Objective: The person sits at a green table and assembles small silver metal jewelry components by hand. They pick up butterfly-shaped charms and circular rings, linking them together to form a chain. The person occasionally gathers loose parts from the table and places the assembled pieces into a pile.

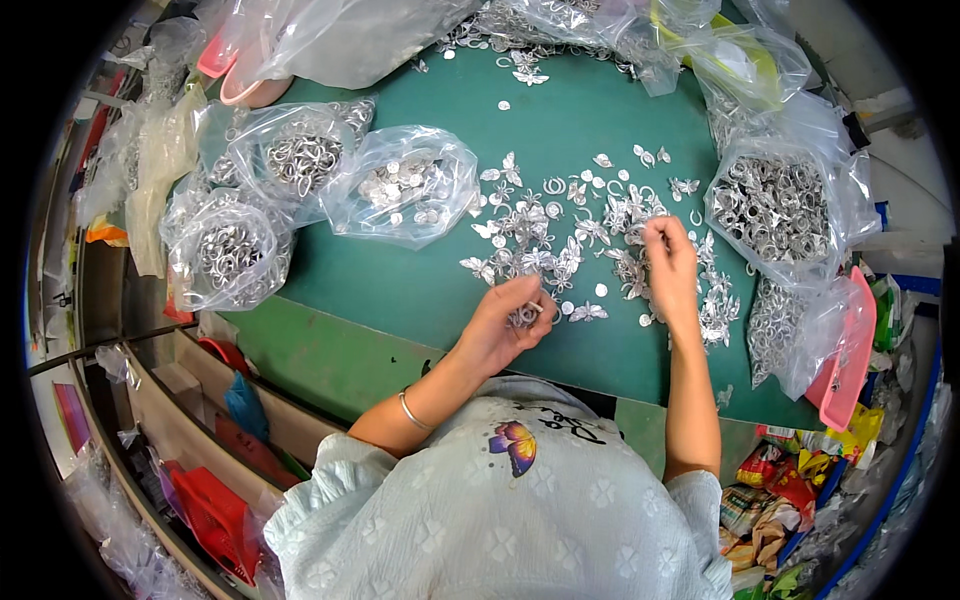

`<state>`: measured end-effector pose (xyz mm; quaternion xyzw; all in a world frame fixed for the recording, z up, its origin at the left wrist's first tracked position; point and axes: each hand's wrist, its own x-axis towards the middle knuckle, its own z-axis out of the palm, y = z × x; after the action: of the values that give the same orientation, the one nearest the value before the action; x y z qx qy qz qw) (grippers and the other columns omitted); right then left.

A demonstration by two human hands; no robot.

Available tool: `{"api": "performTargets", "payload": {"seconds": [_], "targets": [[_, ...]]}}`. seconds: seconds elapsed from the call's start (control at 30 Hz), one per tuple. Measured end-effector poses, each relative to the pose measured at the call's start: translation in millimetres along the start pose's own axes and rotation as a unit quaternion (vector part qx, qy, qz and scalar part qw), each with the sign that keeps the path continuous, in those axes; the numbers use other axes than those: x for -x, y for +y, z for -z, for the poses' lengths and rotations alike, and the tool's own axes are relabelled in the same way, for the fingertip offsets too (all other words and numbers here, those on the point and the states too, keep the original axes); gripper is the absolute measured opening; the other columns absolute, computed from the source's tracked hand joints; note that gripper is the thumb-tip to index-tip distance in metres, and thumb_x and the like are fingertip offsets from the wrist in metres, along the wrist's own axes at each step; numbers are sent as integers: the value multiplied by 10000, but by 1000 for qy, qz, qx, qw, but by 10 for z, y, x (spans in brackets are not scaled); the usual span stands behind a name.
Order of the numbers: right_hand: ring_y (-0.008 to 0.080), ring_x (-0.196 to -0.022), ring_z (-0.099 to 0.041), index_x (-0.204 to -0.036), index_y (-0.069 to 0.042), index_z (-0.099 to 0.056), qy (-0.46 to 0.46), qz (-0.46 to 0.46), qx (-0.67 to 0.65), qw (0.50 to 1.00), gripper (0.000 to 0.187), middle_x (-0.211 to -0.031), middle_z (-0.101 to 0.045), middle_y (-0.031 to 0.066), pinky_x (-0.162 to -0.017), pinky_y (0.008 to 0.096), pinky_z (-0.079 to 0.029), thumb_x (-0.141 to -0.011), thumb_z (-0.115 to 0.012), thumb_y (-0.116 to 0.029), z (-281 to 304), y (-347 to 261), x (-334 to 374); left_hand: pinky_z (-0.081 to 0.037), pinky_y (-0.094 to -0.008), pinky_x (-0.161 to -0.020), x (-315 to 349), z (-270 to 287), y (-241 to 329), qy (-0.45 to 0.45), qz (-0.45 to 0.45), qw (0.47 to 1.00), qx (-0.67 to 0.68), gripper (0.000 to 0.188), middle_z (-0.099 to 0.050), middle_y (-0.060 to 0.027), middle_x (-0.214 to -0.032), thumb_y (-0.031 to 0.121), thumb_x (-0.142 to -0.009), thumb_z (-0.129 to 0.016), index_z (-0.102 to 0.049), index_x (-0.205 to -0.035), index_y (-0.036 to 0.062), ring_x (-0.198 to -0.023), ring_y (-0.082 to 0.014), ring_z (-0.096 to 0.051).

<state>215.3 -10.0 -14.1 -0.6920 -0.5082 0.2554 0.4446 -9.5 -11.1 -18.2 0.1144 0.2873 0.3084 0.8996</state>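
My left hand (508, 318) is closed around a few small silver metal rings (524, 316), near the front of the loose pieces. My right hand (669, 262) has its fingers pinched at the right-hand heap of silver pieces (628, 212); whatever lies between the fingertips is hidden. Between and beyond the hands, winged silver pieces (533, 262), small rings and flat round discs (601, 290) are scattered on the green table top (400, 300). More winged pieces (716, 310) lie to the right of my right forearm.
Open clear bags of rings (305, 160) and discs (398, 185) stand at left. A bag of silver pieces (770, 210) and a pink tray (850, 350) are at right. Larger plastic bags (370, 45) line the back. Below left is an open drawer (190, 390).
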Motion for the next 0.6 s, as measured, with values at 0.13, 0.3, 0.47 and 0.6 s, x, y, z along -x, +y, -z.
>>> {"api": "performTargets", "payload": {"seconds": [0.13, 0.3, 0.47, 0.6], "targets": [[80, -561, -445, -779, -76, -456, -113, -224, -520, 817, 67, -739, -525, 59, -388, 174, -288, -829, -481, -112, 244, 86, -21, -419, -231, -471, -40, 34, 13, -54, 62, 997, -9, 220, -526, -110, -754, 221, -888, -472, -516, -908, 7, -626, -176, -510], [75, -649, -532, -872, -33, -527, -286, -142, -234, 918, 81, -782, -568, 49, -506, 188, -400, -837, -545, -104, 107, -540, 205, -492, -336, -816, -61, -309, 34, -10, 174, 981, 86, 314, -566, -129, -976, 209, -892, -460, -497, -1119, -5, -913, -226, -575], [150, -776, -570, -861, 8, -635, -346, 82, -55, 933, 120, -793, -630, 86, -669, 270, -451, -753, -588, -18, 1, -607, 11, -507, -305, -744, -162, -85, -140, -22, 98, 990, 101, 226, -583, -99, -967, 163, -882, -488, -553, -1017, -5, -862, -173, -582], [242, -755, -513, -808, -11, -600, -17, 195, 245, 950, 142, -761, -564, 96, -655, 351, -396, -714, -662, -96, -321, -278, -309, -472, -218, -618, -172, -51, -126, -60, 117, 991, 27, 234, -593, -80, -945, 119, -856, -525, -559, -1042, -19, -767, -107, -559]]}}
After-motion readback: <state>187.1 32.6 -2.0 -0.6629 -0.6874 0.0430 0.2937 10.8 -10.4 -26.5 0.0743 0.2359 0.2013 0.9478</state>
